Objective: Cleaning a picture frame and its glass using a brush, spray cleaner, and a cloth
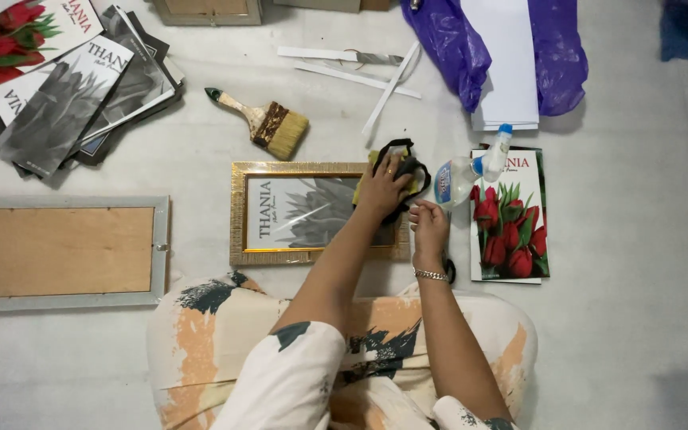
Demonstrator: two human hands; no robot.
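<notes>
Patterned cream, orange and black clothing fills the bottom of the view, and both bare arms reach forward from it over a pale grey floor (639, 263) that carries everything.

Left hand (384, 189) lies flat, fingers curled down, pressing a yellow and black cloth (404, 163) onto the right end of a gold picture frame (239, 211) that holds a grey flower print. Right hand (429, 225), with a silver bracelet at the wrist, sits just beside the left hand at the frame's right edge; its fingertips are drawn together, though whether they pinch anything cannot be told.

Just beyond the right hand lies a clear spray bottle (467, 171) with a blue and white nozzle, its top resting on a print of red tulips (511, 231). Farther out past that are a purple plastic bag (451, 44) and a stack of white sheets (507, 64). Ahead of the left hand lie a wide paintbrush (268, 123) and several white strips (360, 80). Well off to the left hand's side sits a silver frame (61, 251) turned face down, showing its brown backing, with a heap of prints (57, 80) beyond it. Nothing lies between the hands and the gold frame.
</notes>
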